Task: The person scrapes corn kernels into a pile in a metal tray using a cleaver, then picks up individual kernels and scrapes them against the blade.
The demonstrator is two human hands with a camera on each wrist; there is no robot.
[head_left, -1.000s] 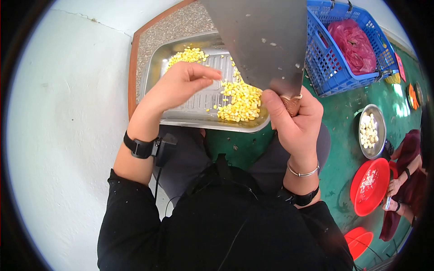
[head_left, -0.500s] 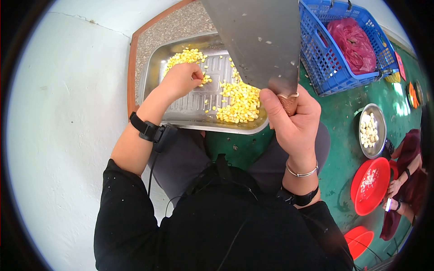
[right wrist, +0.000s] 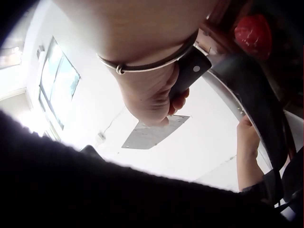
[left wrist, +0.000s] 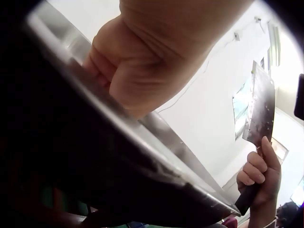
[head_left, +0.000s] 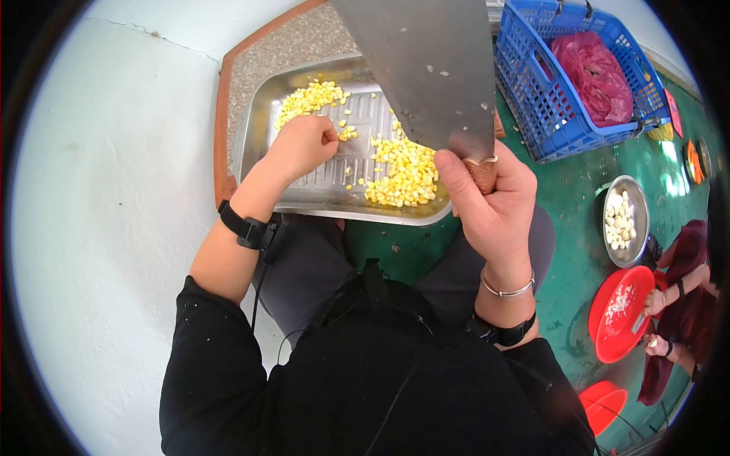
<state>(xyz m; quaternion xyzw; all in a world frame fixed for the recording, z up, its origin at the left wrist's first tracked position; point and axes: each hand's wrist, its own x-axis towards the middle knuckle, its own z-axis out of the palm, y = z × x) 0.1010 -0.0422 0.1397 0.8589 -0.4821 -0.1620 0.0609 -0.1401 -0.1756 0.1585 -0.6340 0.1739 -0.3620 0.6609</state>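
Note:
My right hand (head_left: 494,190) grips a cleaver by its handle (head_left: 481,175), thumb laid along the base of the blade. The broad, speckled blade (head_left: 426,68) is raised over the right end of a ribbed metal tray (head_left: 262,106). Yellow corn kernels (head_left: 403,175) lie heaped at the tray's right, with a smaller pile (head_left: 312,99) at the back left. My left hand (head_left: 303,144) is low over the tray, fingers curled in beside a few loose kernels (head_left: 347,134). Its fingertips are hidden, so I cannot tell whether they pinch a kernel.
The tray stands on a speckled, wood-edged surface (head_left: 281,42) beside a white wall. At right are a blue basket (head_left: 532,99) with a pink plastic bag (head_left: 593,76), a metal bowl (head_left: 642,205) of white pieces, and red basins (head_left: 604,334). Another person's hands (head_left: 655,302) work there.
My left hand has moved left from mid-tray to near the back-left pile, its fingers curling in. The cleaver has shifted slightly left. The other person's hands have moved apart.

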